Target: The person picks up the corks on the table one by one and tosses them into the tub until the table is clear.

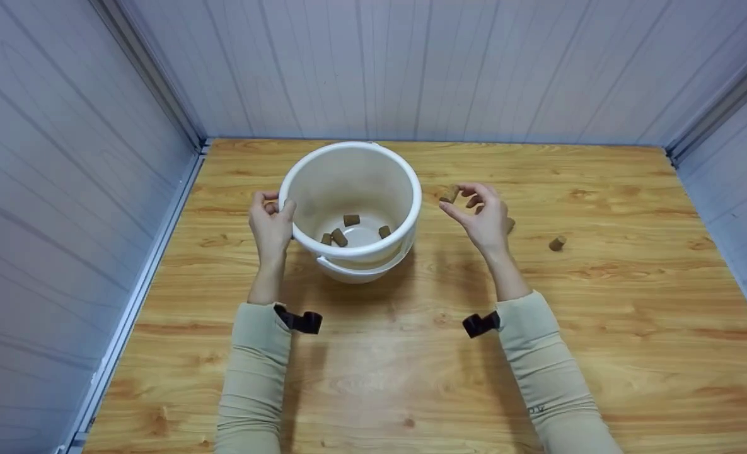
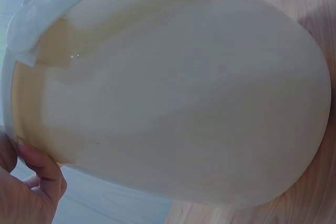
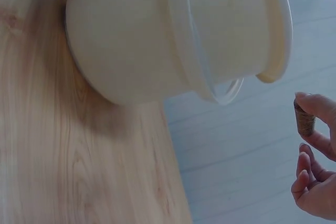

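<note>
A white bucket (image 1: 360, 257) stands on the table, with several brown corks (image 1: 352, 220) on its bottom. My left hand (image 1: 271, 227) grips the bucket's left rim, thumb over the inside edge and fingers outside; the left wrist view shows the fingers (image 2: 44, 174) at the rim. To the right of the bucket, my right hand (image 1: 488, 221) pinches one cork (image 1: 449, 193) between thumb and index finger, raised above the table. In the right wrist view this cork (image 3: 304, 119) is beside the bucket's rim, apart from it.
On the wooden table (image 1: 650, 284), a loose cork (image 1: 557, 243) lies to the right of my right hand. Another cork (image 1: 510, 225) shows partly behind that hand. The bucket's handle (image 1: 373, 270) hangs down its near side. Pale panel walls (image 1: 386, 69) enclose the table at the back and sides.
</note>
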A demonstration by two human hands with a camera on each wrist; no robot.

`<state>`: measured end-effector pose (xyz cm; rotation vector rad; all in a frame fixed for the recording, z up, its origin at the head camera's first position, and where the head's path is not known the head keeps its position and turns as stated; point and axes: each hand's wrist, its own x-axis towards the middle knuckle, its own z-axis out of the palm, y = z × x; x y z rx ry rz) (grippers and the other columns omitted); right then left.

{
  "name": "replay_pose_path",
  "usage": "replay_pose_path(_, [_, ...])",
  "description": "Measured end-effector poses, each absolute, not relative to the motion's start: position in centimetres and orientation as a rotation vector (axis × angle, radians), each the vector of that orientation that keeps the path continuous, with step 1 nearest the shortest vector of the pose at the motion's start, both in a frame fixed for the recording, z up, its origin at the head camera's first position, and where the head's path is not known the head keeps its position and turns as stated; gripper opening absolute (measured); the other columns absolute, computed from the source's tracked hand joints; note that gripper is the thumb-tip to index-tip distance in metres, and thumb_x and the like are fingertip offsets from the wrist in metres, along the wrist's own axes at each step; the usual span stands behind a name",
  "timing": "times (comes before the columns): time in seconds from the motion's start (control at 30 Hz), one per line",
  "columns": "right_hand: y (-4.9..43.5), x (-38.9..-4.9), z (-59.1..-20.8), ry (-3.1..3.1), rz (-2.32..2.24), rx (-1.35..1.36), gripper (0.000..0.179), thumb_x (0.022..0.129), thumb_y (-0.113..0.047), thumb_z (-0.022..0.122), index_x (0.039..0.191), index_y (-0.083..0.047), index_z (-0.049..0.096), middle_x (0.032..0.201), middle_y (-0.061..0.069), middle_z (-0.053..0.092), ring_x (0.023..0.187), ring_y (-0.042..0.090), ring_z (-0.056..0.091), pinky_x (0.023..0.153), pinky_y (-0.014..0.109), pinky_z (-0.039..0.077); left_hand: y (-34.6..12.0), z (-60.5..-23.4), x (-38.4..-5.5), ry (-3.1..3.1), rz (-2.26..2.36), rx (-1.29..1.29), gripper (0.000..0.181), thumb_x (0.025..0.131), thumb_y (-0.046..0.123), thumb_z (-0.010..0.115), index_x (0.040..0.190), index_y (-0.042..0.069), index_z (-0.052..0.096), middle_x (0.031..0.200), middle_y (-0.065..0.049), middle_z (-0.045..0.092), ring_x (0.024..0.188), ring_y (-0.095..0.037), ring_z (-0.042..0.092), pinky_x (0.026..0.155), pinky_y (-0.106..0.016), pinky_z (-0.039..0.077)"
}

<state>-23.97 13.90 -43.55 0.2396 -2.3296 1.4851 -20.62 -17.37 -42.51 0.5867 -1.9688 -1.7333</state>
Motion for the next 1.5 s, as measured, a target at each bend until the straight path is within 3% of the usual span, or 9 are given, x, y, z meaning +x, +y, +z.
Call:
replay_pose_path(0.5, [10.7, -23.9, -41.9, -2.294, 1.523, 0.403, 0.035, 0.075, -0.010, 0.083, 0.103, 0.006, 0.069, 0.094, 0.021, 0.060, 0.075, 0.013, 0.047, 0.064, 0.029, 0.038, -17.4, -42.5, -20.7, -1.994, -1.727, 0.608, 0.017, 0.083, -0.004, 0.058, 0.099, -0.004, 0.055, 0.066, -0.002, 0.049, 0.056, -0.008, 0.047, 0.045, -0.017, 0.040])
replay_pose_path(0.77, [8.8, -23.5, -41.1, -2.302, 1.547, 0.479, 0.036, 0.073, -0.009, 0.084, 0.102, 0.005, 0.069, 0.091, 0.016, 0.059, 0.075, 0.013, 0.047, 0.064, 0.024, 0.036, -17.4, -42.5, -20.6, -1.990, -1.726, 0.611, 0.017, 0.083, -0.004, 0.058, 0.100, -0.005, 0.055, 0.066, -0.002, 0.049, 0.054, -0.007, 0.046, 0.047, -0.017, 0.041])
replay_pose_path(1.1, [6.8, -23.2, -40.8, -2.280, 1.545, 0.605, 0.035, 0.073, -0.008, 0.084, 0.101, 0.005, 0.068, 0.089, 0.010, 0.057, 0.072, 0.030, 0.053, 0.063, 0.022, 0.038, -17.3, -42.4, -20.6, -1.990, -1.718, 0.594, 0.019, 0.082, -0.004, 0.058, 0.101, -0.006, 0.055, 0.066, -0.001, 0.048, 0.054, -0.006, 0.046, 0.048, -0.017, 0.042])
replay_pose_path(1.5, [4.7, -23.1, -40.2, -2.328, 1.503, 0.682, 0.034, 0.075, -0.011, 0.083, 0.103, 0.002, 0.068, 0.091, 0.012, 0.059, 0.075, 0.025, 0.052, 0.065, 0.025, 0.038, -17.4, -42.5, -20.6, -1.984, -1.717, 0.590, 0.018, 0.082, -0.004, 0.058, 0.099, -0.004, 0.056, 0.065, -0.001, 0.049, 0.055, -0.006, 0.046, 0.048, -0.017, 0.041])
